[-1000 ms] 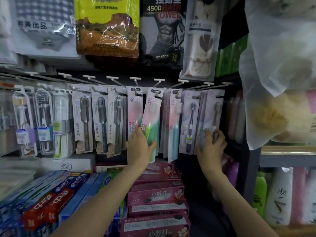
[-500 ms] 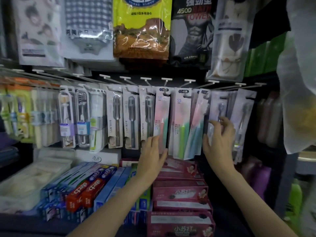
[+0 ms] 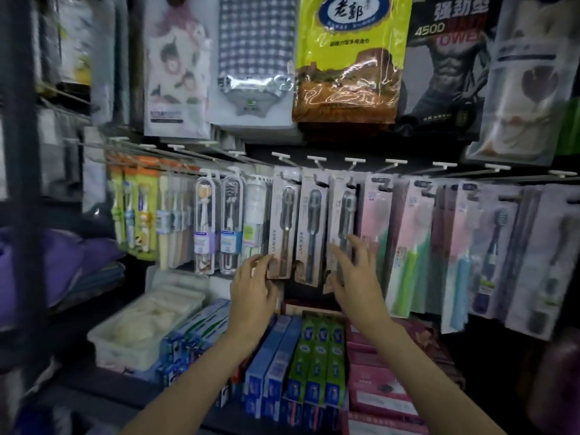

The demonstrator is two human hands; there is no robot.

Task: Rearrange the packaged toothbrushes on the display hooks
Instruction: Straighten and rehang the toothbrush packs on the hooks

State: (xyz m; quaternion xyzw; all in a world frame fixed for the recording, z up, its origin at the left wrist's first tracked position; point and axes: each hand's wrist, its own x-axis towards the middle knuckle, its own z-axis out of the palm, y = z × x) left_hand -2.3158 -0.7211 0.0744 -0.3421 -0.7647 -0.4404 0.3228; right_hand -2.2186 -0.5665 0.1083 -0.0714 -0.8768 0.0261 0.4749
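Head view: hands (image 3: 252,288) on toothbrush packs (image 3: 284,227) (hanging)

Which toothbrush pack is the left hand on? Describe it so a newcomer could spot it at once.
Start from the yellow bag hanging in the top row and drop to the hook row below. Three white-carded packs of dark brushes hang there side by side; it is the leftmost pack, its bottom corner gripped by the left hand, beside clear-cased brushes.
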